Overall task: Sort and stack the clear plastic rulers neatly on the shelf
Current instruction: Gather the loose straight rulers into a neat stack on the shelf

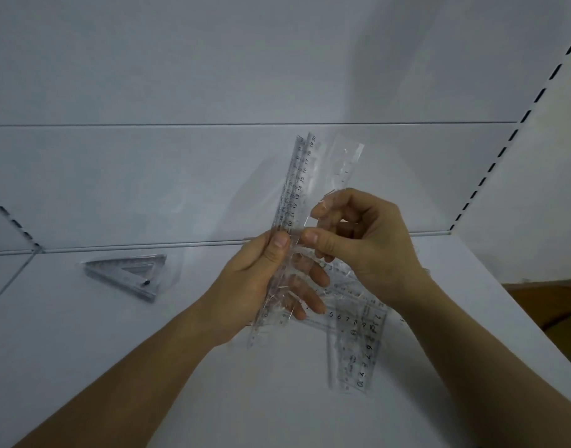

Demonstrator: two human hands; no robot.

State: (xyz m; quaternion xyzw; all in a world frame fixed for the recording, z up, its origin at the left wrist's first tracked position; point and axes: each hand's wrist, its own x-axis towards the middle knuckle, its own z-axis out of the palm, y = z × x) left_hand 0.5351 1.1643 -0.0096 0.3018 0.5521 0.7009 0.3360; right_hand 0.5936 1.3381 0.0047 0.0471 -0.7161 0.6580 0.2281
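A bundle of straight rulers (293, 202) is gripped upright by the left hand (261, 279) above the shelf (116, 350); one more wrapped ruler (345, 166) is pinched by the right hand (365, 244). Edges should be aligned before stacking. Loose rulers (358, 347) lie near right, triangles (132, 276) left.

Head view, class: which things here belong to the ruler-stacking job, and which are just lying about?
Job: long rulers gripped by left hand; wrapped ruler pinched by right hand; loose rulers; triangle rulers; shelf.
Lying about: brown floor clutter.
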